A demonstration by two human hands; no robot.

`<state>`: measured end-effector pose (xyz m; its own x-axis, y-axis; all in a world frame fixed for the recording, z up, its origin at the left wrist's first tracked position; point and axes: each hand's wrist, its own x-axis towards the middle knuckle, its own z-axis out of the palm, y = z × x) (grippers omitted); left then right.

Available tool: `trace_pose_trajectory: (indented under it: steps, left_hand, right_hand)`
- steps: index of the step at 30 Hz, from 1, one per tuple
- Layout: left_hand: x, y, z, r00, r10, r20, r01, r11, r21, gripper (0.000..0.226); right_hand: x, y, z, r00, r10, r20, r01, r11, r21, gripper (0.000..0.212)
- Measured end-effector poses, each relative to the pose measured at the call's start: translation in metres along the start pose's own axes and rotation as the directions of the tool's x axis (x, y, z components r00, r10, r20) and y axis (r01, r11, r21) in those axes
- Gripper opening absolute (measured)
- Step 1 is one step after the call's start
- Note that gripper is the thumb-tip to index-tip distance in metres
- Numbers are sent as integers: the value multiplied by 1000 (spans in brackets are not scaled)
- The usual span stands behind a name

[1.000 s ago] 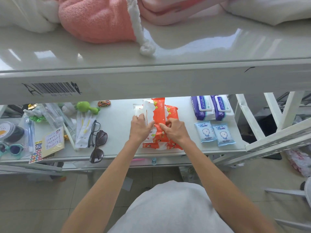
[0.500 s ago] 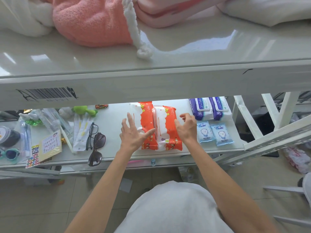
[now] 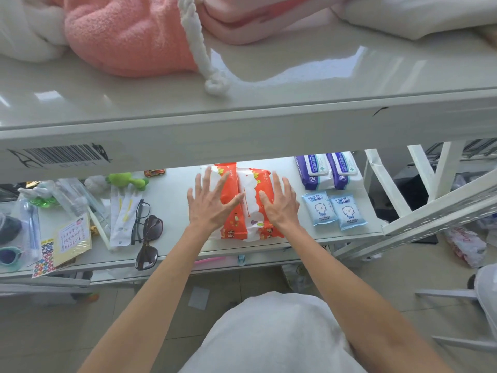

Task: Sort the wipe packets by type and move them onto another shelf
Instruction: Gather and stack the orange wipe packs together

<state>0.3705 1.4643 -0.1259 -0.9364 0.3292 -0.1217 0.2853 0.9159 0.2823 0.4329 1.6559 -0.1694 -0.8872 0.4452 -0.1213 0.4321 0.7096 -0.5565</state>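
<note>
You stand in what looks like a stockroom: a barcode label [image 3: 61, 156] marks the white metal shelf [image 3: 242, 138], folded towels [image 3: 129, 36] lie above it, and sunglasses [image 3: 149, 238] and a green toy [image 3: 128, 180] sit below it.

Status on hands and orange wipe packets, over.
Left hand open, flat on left orange packet. Right hand open on right orange packet. Purple packets, blue sachets apart at right.

Dressed in a plain white garment [image 3: 269, 335], soft-looking and lightly creased, seen over the torso at the bottom edge of the view. Bare along both forearms [image 3: 161, 273], down to the left hand [image 3: 208, 204] and right hand [image 3: 281, 207], with slim fingers [image 3: 207, 179].
</note>
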Motion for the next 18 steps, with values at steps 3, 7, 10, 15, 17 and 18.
trace_pose_trajectory:
  steps: [3,7,10,15,17,18]
  left_hand:
    - [-3,5,17,999,32,-32,-31,999,37,71]
    - [0,4,19,1000,12,-3,-12,999,36,68]
    - [-2,8,18,999,9,34,-10,999,53,68]
    - [4,-1,9,994,7,109,4,995,-101,66]
    - [0,-13,7,988,-154,-9,137,902,-409,68]
    - [-2,-20,8,955,-295,-9,240,795,-557,74]
  right_hand:
    - [-6,-17,13,959,-282,-26,269,936,-226,64]
    - [-7,-20,29,964,-252,86,266,918,-293,64]
    - [-11,-23,28,974,-221,58,228,924,-306,62]
    - [-4,-18,17,985,-163,50,168,979,-116,56]
    - [0,-7,2,996,64,-69,-52,986,158,53]
    - [4,1,-4,978,205,-50,-183,943,277,52]
